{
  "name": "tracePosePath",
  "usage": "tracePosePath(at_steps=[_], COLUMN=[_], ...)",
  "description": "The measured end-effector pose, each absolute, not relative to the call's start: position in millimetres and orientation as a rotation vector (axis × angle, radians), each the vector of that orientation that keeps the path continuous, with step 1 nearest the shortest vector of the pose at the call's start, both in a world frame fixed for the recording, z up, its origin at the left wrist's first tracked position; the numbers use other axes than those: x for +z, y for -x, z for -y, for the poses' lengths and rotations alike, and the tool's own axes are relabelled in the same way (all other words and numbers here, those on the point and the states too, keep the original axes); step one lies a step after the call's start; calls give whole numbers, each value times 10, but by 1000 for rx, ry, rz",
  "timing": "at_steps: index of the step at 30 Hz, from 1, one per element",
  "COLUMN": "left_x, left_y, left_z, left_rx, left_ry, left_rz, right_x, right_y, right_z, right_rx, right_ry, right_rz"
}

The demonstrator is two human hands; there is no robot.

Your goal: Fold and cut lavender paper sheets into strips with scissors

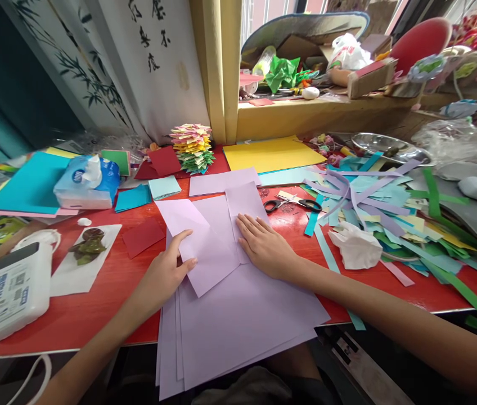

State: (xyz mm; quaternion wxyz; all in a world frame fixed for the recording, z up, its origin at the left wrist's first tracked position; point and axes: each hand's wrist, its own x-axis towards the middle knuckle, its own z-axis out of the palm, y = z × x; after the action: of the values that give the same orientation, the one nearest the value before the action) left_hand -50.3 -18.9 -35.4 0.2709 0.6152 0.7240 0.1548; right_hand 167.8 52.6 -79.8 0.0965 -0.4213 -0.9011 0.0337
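Several sheets of lilac paper lie stacked before me, overhanging the table's front edge. On top, a smaller lilac sheet sits at a slant, its left edge held by my left hand, index finger and thumb on its upper face and the other fingers hidden. My right hand rests flat, fingers stretched out, on a lilac strip-like flap beside that sheet. Just beyond my right hand lie black-handled scissors. Another lilac piece lies behind the stack.
Cut paper strips and a crumpled tissue cover the right side. At the left are a tissue pack, a white device and blue squares. Behind stand a folded-paper stack and yellow sheets on the red table.
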Motion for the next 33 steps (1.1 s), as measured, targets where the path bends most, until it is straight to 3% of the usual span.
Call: tracePosePath(at_steps=[23, 33], left_x=[-359, -297], left_y=[628, 624], left_z=[392, 457], left_rx=[467, 358], left_ry=[-1541, -1699], left_rz=[-2023, -1835], right_x=[-758, -704], right_y=[-1684, -1634], right_z=[-505, -436], right_rx=[233, 234], right_ry=[1293, 1300], right_rz=[2624, 2520])
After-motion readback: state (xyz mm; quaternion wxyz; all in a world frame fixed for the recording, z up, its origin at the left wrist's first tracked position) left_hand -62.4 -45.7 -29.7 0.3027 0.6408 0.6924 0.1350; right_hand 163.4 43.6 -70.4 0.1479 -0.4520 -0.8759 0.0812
